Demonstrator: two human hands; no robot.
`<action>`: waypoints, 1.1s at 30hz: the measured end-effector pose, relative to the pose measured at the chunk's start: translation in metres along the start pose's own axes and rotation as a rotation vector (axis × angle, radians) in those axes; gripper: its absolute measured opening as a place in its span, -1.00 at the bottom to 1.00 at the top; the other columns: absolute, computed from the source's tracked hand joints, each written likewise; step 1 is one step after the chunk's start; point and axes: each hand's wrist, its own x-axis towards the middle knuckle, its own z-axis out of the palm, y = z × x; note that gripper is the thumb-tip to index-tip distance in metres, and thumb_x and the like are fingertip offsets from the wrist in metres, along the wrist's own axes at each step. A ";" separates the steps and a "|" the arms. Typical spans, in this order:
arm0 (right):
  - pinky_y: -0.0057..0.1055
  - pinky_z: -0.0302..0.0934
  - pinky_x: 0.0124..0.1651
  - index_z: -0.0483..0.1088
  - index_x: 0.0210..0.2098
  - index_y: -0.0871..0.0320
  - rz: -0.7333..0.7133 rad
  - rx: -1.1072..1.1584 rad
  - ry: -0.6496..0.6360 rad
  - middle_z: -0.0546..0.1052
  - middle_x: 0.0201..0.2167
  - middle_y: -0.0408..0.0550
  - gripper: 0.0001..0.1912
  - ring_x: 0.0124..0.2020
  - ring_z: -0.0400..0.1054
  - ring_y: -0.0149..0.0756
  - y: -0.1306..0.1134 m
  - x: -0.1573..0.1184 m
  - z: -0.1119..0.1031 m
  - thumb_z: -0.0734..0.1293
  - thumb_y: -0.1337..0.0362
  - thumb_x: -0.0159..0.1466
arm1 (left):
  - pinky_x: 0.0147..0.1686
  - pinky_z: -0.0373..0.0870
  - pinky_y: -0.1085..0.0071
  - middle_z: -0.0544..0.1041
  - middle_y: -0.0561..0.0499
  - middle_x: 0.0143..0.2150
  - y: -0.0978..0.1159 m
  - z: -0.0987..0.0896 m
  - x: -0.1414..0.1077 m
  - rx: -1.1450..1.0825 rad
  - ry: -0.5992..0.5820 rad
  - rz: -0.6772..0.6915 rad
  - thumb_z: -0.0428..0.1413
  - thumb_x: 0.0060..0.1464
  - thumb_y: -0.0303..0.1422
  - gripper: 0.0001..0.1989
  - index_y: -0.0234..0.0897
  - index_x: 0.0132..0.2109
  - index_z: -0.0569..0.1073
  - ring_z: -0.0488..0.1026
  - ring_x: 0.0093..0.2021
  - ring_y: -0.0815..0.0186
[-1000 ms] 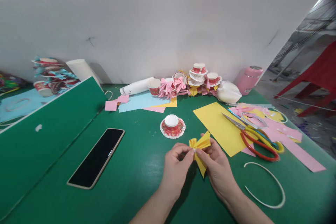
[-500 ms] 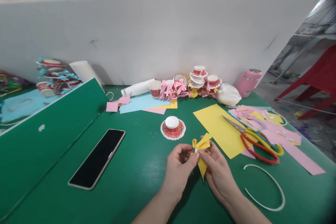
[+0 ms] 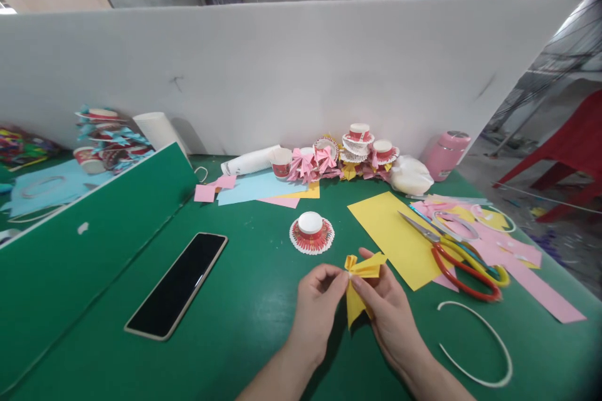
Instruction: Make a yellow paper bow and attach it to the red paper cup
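A yellow paper bow (image 3: 358, 302) with a small white patch at its pinched middle is held between my two hands above the green table. My left hand (image 3: 316, 301) is closed, thumb and forefinger pinching the bow at its centre. From the other side my right hand (image 3: 386, 301) grips it, the thumb on the front and the fingers behind. Just beyond the hands stands a small hat made from a red and white paper cup (image 3: 311, 232), its fringed brim spread flat on the table.
Right of my hands lie yellow paper (image 3: 392, 235), red-handled scissors (image 3: 463, 269), pink paper strips (image 3: 540, 285) and a curved white strip (image 3: 505, 351). A phone (image 3: 176, 285) lies left. Finished cup hats (image 3: 358, 138), a pink bottle (image 3: 446, 155) and a low green divider (image 3: 94, 250) stand around.
The bow has turned slightly in my fingers, so its lower tail now hangs more to the left and its front shows wider. The whole view has shifted down a little.
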 end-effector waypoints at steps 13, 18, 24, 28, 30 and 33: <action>-0.39 0.26 -0.14 0.19 -0.02 0.04 -0.054 -0.084 -0.033 0.53 -0.29 -0.14 -0.44 -0.25 0.41 -0.34 0.003 -0.002 -0.001 0.44 0.25 0.02 | -0.44 0.19 0.53 0.41 0.09 -0.55 0.003 -0.001 0.002 -0.460 -0.182 -0.234 0.15 -0.16 -0.46 -0.85 -0.32 -0.54 0.30 0.31 -0.49 0.46; -0.40 0.26 -0.18 0.19 -0.02 0.07 -0.042 -0.085 -0.017 0.53 -0.30 -0.12 -0.43 -0.27 0.41 -0.32 0.004 0.000 -0.001 0.44 0.23 0.01 | -0.40 0.23 0.50 0.39 0.10 -0.51 0.001 0.002 0.000 -0.329 -0.106 -0.162 0.14 -0.12 -0.42 -0.90 -0.31 -0.46 0.34 0.31 -0.46 0.44; -0.38 0.26 -0.19 0.18 -0.01 0.09 -0.032 -0.064 0.029 0.51 -0.28 -0.09 -0.41 -0.23 0.40 -0.27 0.005 0.002 -0.003 0.44 0.22 0.01 | -0.28 0.30 0.40 0.36 0.01 -0.34 -0.003 -0.002 -0.003 0.299 0.084 0.307 0.05 -0.01 -0.39 -0.90 -0.29 -0.41 0.44 0.35 -0.30 0.33; -0.42 0.27 -0.22 0.19 -0.02 0.09 -0.040 -0.073 0.052 0.51 -0.31 -0.11 -0.41 -0.24 0.39 -0.29 0.005 0.002 -0.003 0.45 0.22 -0.01 | -0.24 0.30 0.31 0.39 -0.06 -0.30 -0.005 -0.005 -0.005 0.670 0.066 0.567 0.00 0.04 -0.43 -0.84 -0.30 -0.33 0.48 0.36 -0.26 0.27; -0.43 0.26 -0.22 0.19 -0.02 0.09 -0.047 -0.087 0.058 0.51 -0.32 -0.12 -0.41 -0.25 0.39 -0.31 0.005 0.003 -0.003 0.45 0.22 -0.01 | -0.24 0.28 0.28 0.41 -0.06 -0.31 -0.005 -0.006 -0.006 0.808 0.064 0.656 -0.01 0.06 -0.44 -0.83 -0.30 -0.32 0.49 0.36 -0.26 0.26; -0.42 0.27 -0.22 0.18 -0.02 0.09 -0.053 -0.106 0.060 0.51 -0.31 -0.12 -0.41 -0.25 0.39 -0.30 0.005 0.002 -0.004 0.44 0.22 0.00 | -0.27 0.27 0.26 0.42 -0.06 -0.33 -0.004 -0.005 -0.006 0.934 0.075 0.717 -0.02 0.06 -0.46 -0.81 -0.29 -0.34 0.50 0.36 -0.29 0.25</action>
